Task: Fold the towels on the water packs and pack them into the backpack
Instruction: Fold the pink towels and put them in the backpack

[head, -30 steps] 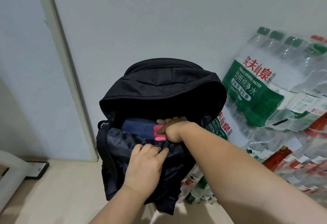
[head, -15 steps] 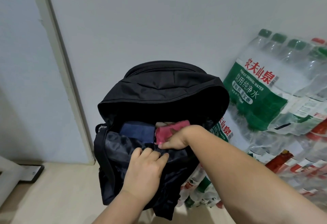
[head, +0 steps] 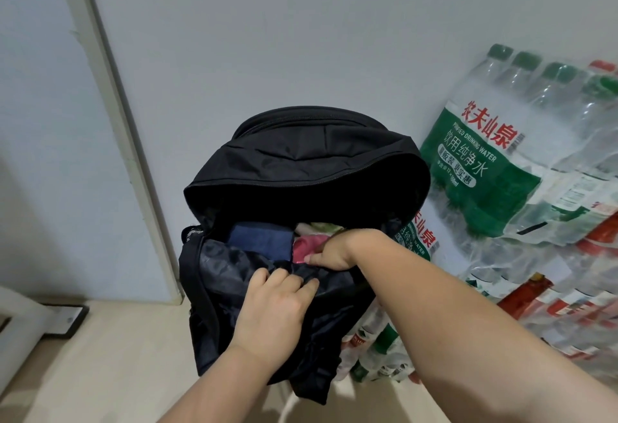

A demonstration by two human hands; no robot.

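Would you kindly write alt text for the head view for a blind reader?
A person's right hand touches a pink cloth towel inside an open black fabric backpack beside a navy towel, while the left hand grips its front edge.

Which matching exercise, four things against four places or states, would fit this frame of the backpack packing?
1 navy towel
2 pink towel
3 left hand
4 water pack

A right of the backpack, against the wall
B grips the backpack's front edge
C in the backpack, left side
D in the backpack, by the right hand

Pairs: 1-C, 2-D, 3-B, 4-A
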